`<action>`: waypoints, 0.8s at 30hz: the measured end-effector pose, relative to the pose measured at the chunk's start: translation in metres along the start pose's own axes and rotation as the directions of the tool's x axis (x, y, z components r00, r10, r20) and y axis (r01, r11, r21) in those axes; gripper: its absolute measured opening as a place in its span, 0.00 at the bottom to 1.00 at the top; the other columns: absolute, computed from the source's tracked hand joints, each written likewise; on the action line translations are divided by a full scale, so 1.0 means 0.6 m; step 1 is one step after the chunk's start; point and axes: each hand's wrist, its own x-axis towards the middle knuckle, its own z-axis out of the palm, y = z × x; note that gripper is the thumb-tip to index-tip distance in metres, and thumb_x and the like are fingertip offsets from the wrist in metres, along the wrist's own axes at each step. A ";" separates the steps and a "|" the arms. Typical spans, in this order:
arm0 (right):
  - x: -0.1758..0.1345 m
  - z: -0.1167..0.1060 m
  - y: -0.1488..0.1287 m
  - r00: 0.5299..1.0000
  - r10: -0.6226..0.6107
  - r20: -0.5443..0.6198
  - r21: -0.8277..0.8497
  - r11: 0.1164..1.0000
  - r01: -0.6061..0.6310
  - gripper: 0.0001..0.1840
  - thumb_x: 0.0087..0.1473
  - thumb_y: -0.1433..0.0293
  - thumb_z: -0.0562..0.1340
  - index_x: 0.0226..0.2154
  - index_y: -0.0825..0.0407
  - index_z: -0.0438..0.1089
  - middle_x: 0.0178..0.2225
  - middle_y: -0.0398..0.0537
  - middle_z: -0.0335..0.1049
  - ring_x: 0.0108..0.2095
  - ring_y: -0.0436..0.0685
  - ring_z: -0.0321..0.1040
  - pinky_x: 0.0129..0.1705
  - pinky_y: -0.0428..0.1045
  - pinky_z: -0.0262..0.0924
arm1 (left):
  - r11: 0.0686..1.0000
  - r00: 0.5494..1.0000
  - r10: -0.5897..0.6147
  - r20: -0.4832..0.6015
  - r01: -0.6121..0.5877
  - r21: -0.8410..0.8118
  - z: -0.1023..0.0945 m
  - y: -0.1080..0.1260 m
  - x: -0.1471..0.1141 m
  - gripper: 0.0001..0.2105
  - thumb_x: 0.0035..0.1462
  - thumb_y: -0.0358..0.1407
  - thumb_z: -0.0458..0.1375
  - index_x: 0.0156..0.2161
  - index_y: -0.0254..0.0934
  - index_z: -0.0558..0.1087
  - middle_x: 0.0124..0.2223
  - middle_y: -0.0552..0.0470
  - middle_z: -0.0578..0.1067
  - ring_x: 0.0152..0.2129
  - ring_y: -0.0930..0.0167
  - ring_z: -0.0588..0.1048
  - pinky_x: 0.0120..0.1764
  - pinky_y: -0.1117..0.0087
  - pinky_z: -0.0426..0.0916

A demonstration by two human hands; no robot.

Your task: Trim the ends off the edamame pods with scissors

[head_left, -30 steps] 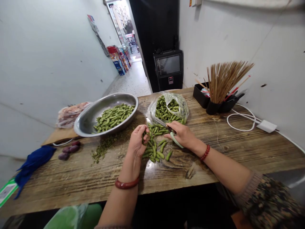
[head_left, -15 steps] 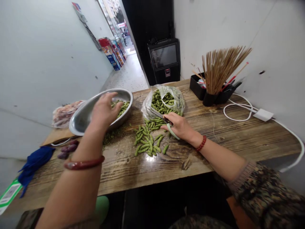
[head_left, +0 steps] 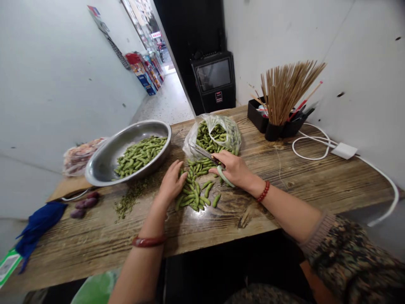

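My right hand grips a pair of scissors by pale green handles, blades pointing up and left over the mouth of a clear plastic bag. Green soybean pods fill that bag and spill out in a loose pile on the wooden table. At the pile's left edge is my left hand, fingers stretched out and thumb apart, touching or just above the pods; nothing shows in it. Left of it, a tilted oval steel basin holds many pods.
Trimmed green bits lie below the basin. Purple onions or similar bulbs, a blue cloth and a bag of pale pinkish food are at left. Skewers stand in a black holder, with a white cable beside it.
My left hand has come from over the basin down and right to the pile of pods. The right hand stays on the scissors. The view has shifted slightly.
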 end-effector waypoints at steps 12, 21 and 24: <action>0.003 -0.006 -0.004 1.000 -0.013 0.003 -0.032 0.999 0.013 0.21 0.54 0.64 0.65 0.49 0.53 0.65 0.40 0.51 0.68 0.41 0.57 0.67 0.42 0.49 0.63 | 0.982 0.985 0.142 -0.099 -0.153 -0.113 0.082 0.125 -0.001 0.16 0.57 0.33 0.52 0.49 0.32 0.70 0.53 0.38 0.70 0.52 0.62 0.68 0.55 0.58 0.62; 0.006 -0.009 -0.003 1.000 -0.005 -0.026 -0.050 0.999 0.004 0.21 0.52 0.65 0.66 0.47 0.55 0.66 0.39 0.51 0.69 0.37 0.57 0.68 0.39 0.49 0.64 | 0.993 0.985 -0.108 -0.131 0.114 0.036 -0.050 0.036 -0.063 0.14 0.55 0.40 0.53 0.40 0.34 0.74 0.35 0.48 0.73 0.29 0.68 0.72 0.37 0.66 0.68; 0.003 -0.007 -0.004 1.000 -0.013 -0.024 -0.038 0.999 0.012 0.20 0.53 0.65 0.65 0.47 0.54 0.66 0.39 0.51 0.69 0.39 0.57 0.68 0.40 0.49 0.64 | 0.991 0.993 -0.118 0.010 0.118 0.057 -0.048 0.027 -0.106 0.15 0.51 0.39 0.57 0.42 0.34 0.74 0.32 0.50 0.69 0.26 0.69 0.70 0.32 0.66 0.67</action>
